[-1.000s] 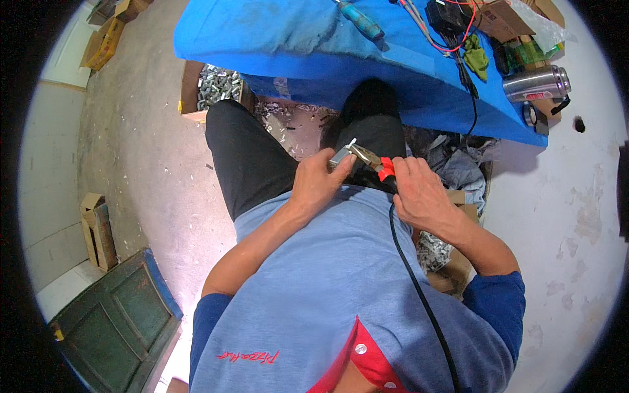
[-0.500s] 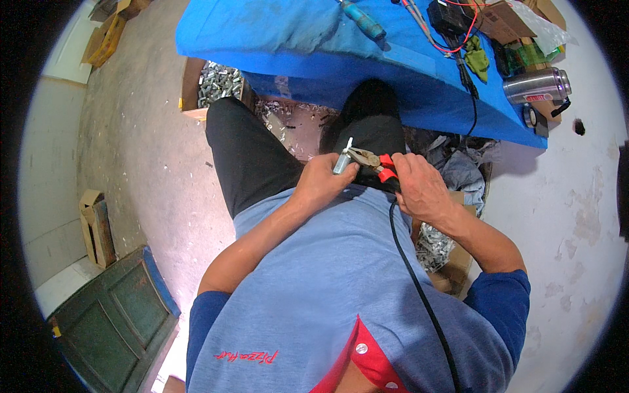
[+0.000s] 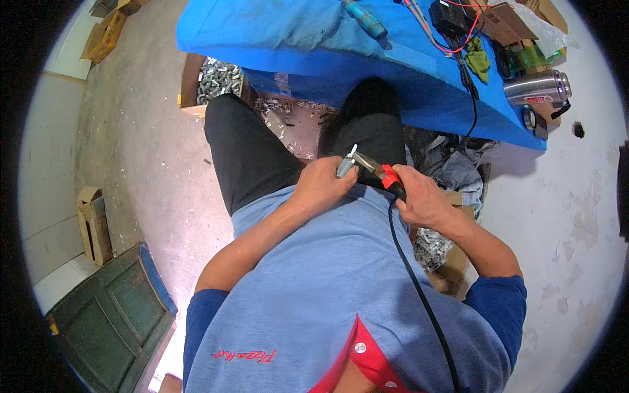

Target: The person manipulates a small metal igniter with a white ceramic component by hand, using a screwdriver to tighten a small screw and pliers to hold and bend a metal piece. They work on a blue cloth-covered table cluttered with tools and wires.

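Observation:
Between the fingertips of my left hand (image 3: pixel 324 185) is a small grey metal cylinder (image 3: pixel 344 168), tilted, with a thin white piece (image 3: pixel 354 150) sticking out of its far end. My right hand (image 3: pixel 422 196) is wrapped round the red handles of a pair of pliers (image 3: pixel 371 165). The plier jaws point left and meet the cylinder's end near the base of the white piece. Whether they grip that piece is too small to tell. Both hands are over my lap, close to my waist.
Ahead stands a blue-covered table (image 3: pixel 282 46) holding a teal-handled tool (image 3: pixel 365 19), cables and a steel flask (image 3: pixel 537 88). Below its left end, a cardboard box (image 3: pixel 190 82) holds many small metal cylinders. A black cable (image 3: pixel 416 275) runs down over my shirt.
The plier handles, spread apart before, are squeezed together. The jaws have closed at the cylinder's end, and the white piece leans more to the right.

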Demonstrator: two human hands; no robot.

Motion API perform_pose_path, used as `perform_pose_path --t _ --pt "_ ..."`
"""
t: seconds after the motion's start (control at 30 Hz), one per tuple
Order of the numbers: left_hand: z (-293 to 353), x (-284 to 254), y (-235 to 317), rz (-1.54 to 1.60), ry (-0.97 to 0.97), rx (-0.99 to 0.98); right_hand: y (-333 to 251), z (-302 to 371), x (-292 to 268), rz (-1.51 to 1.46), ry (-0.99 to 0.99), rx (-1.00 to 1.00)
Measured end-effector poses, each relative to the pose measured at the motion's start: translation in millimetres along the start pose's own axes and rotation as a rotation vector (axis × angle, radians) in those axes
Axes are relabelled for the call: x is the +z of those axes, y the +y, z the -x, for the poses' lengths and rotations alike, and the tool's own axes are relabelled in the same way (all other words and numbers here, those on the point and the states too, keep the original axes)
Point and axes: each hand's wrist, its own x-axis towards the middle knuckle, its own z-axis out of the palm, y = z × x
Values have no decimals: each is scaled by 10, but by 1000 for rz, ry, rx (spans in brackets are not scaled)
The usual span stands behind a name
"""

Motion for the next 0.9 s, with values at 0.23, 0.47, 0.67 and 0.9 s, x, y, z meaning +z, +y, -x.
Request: perform_pose_path --t 0.23,0.47,0.67,0.9 --pt "-135 181 -364 330 -188 41 -112 -82 -89 224 -6 -65" --pt "-120 179 -161 -82 99 67 -82 -114 -119 206 -58 -37" --pt "-210 208 -166 -226 283 83 -60 -177 12 -20 -102 110" --pt "-238 176 -137 -183 300 51 -82 -203 29 -455 -313 313"
